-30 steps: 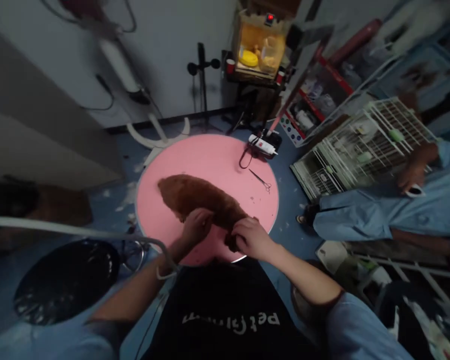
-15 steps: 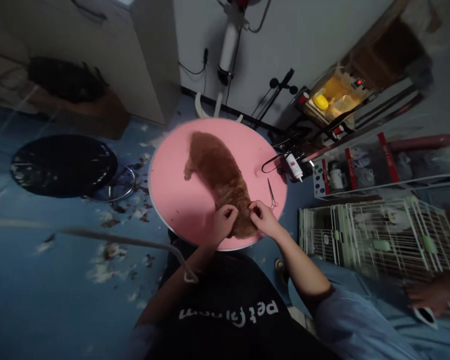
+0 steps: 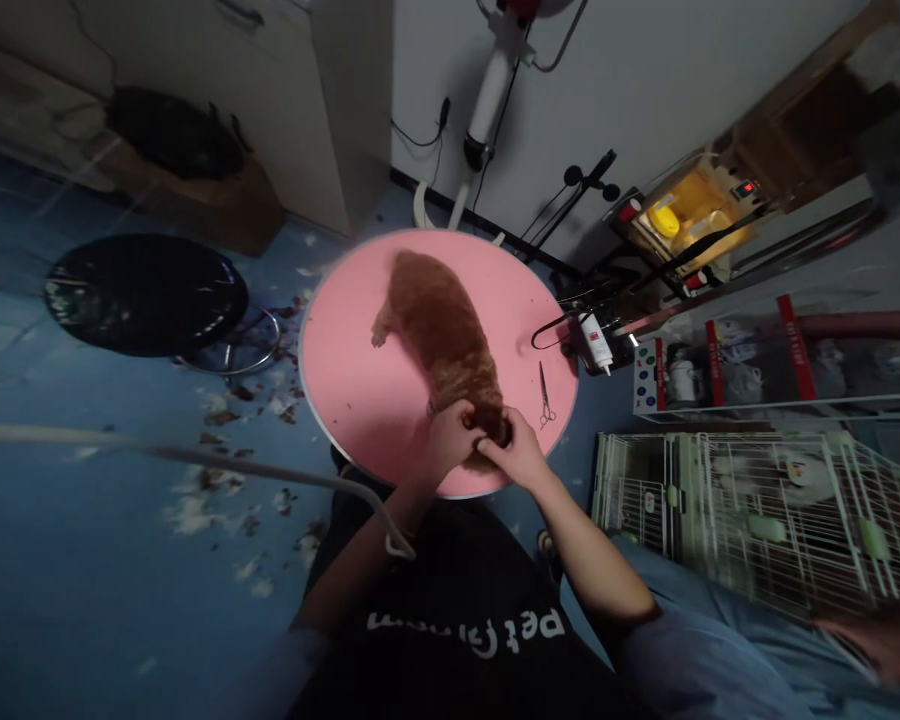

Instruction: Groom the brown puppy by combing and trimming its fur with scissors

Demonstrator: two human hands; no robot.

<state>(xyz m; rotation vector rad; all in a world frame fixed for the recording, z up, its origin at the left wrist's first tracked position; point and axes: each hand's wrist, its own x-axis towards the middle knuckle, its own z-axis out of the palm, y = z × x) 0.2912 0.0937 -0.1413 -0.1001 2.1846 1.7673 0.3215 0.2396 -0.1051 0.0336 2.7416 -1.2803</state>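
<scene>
A brown, curly-coated dog (image 3: 450,330) is on a round pink table (image 3: 352,370), its head end toward me. My left hand (image 3: 452,438) is closed on the left side of the dog's head, fingers curled into the fur. On the other side, my right hand (image 3: 516,450) grips the head too, its thumb reaching across toward my left fingers. Both hands hide much of the head, so I cannot make out exactly which part is pinched. Scissors (image 3: 545,395) lie on the table to the right of my right hand.
A white bottle (image 3: 595,343) stands by the table's right edge. Wire cages (image 3: 765,510) and another person's hand (image 3: 881,640) are at right. Left are a black stool (image 3: 146,295) and fur clippings (image 3: 202,500) on the floor. A grey hose (image 3: 270,470) crosses toward my left arm.
My right hand has moved left and closed in on the dog's head, bringing my hands nearer each other. The whole view has shifted slightly.
</scene>
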